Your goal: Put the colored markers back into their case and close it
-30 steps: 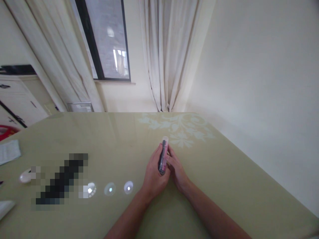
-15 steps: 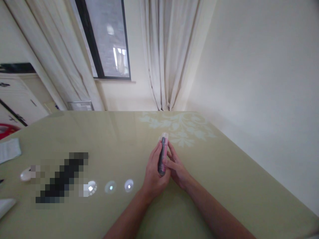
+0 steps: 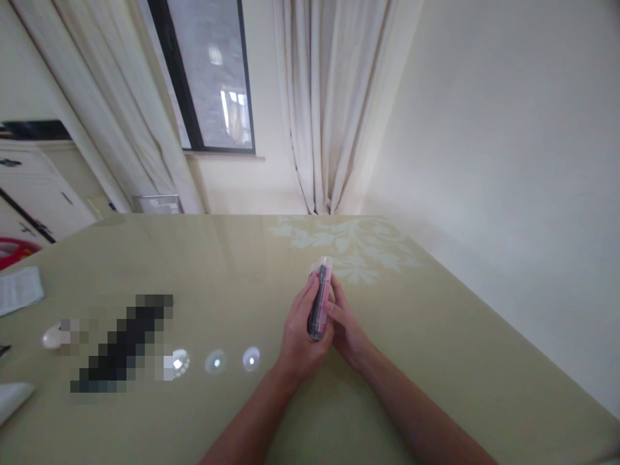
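Note:
A slim clear plastic pack of markers (image 3: 320, 300), with a black one and a pink one showing, is held upright between my two hands above the table (image 3: 232, 420). My left hand (image 3: 303, 329) wraps the pack's left side and lower end, its fingers pointing up along it. On the right side, my right hand (image 3: 349, 332) grips too, with its thumb across the pink part and other fingers behind. The pack's transparent top end sticks out above the fingers. Its back is hidden by my hands.
To the left lie a blurred-out dark long object (image 3: 123, 345), a white computer mouse (image 3: 53, 337), a folded paper (image 3: 20, 289) and a white object (image 3: 12, 397) at the edge. A wall (image 3: 513, 194) borders the table's right side; a curtain (image 3: 324, 116) hangs behind.
The pack has turned slightly and its top has leaned a little to the right. Both hands keep hold of it, with small finger shifts.

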The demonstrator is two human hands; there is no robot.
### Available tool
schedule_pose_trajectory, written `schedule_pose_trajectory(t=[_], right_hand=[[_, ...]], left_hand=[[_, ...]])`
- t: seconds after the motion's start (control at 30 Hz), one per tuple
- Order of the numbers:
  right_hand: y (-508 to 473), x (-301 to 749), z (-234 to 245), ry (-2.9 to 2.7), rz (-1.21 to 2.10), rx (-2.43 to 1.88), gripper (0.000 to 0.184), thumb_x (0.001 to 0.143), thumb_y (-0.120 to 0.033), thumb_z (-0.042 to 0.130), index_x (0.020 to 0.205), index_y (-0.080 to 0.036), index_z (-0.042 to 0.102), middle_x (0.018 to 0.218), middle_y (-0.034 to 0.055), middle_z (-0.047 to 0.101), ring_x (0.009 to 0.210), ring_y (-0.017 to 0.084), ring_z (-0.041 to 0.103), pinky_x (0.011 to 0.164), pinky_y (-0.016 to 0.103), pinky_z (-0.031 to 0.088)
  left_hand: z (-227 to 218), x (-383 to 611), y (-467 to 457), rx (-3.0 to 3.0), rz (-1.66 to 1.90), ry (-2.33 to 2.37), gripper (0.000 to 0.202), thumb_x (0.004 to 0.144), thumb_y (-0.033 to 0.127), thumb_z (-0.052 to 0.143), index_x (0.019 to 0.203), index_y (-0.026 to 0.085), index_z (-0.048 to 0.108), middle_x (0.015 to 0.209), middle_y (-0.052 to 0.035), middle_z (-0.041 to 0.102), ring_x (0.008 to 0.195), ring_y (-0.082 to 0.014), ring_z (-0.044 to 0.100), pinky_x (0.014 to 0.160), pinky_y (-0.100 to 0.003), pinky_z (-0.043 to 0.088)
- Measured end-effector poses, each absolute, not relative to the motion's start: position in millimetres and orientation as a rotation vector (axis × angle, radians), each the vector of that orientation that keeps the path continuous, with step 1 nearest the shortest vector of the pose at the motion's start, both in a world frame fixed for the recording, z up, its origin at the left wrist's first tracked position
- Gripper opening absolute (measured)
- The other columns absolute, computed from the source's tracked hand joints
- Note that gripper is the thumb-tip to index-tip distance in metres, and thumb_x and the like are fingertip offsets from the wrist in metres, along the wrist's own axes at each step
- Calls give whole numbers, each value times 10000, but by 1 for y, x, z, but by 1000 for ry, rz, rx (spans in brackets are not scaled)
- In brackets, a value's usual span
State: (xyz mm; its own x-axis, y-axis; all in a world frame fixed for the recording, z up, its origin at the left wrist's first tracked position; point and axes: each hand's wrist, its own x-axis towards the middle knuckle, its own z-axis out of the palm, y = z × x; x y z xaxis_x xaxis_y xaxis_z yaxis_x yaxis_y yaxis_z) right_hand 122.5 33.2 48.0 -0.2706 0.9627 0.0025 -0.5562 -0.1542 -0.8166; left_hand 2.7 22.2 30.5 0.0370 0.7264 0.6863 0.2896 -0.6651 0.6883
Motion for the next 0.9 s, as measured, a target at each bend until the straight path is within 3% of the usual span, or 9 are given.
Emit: schedule_pose_trajectory(t=[0.43, 0.9], right_hand=[[32, 123, 48, -865, 1693, -677, 924, 749, -339, 856, 1547, -421, 397, 1545, 31, 512, 1335, 298, 571, 1069, 463, 511], [34, 124, 46, -880, 1696, -669, 883, 748, -309, 848, 1534, -400, 457, 1537, 29, 536, 1313, 303, 598, 1076, 457, 517]], left_hand=[[30, 3, 22, 1974, 1631, 1037, 787, 904, 152, 596, 1626, 252, 301, 1650, -111, 396, 1511, -299, 398, 1232, -497, 392], [33, 4, 21, 1935, 1628, 1017, 851, 832, 95, 616, 1614, 256, 321, 1654, -103, 389, 1522, -310, 372, 1249, -512, 362]])
